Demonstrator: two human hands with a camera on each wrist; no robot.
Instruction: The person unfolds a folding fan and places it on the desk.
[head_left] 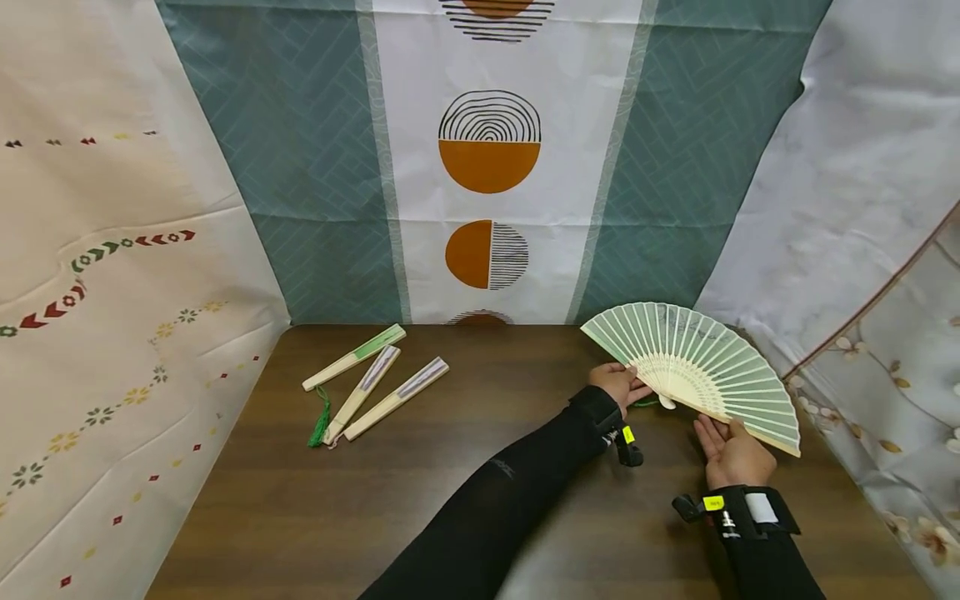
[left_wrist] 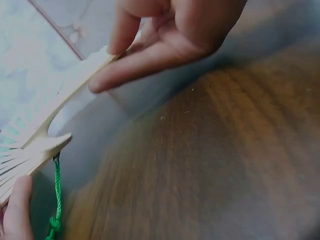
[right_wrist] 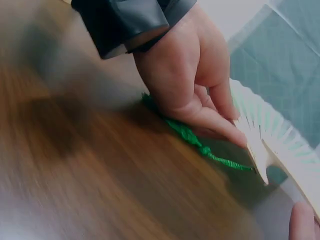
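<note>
Behind a brown wood-grained table (head_left: 300, 517) hangs a teal-and-white cloth (head_left: 487, 167) with orange half-circles; at left is a cream patterned cloth (head_left: 112, 292).

At ten o'clock on the brown wood-grained table (head_left: 300, 517), we see three pale folded fans (head_left: 362, 395) and a green tassel (head_left: 320, 423).

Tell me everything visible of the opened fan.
The fan is spread wide: a pale green leaf with faint darker marks, on slim, cream, wood-like ribs. A green tassel is tied at its pivot end. It slants over the right of the table; the left hand pinches one outer rib near the pivot, the right hand the other, farther out.
</note>
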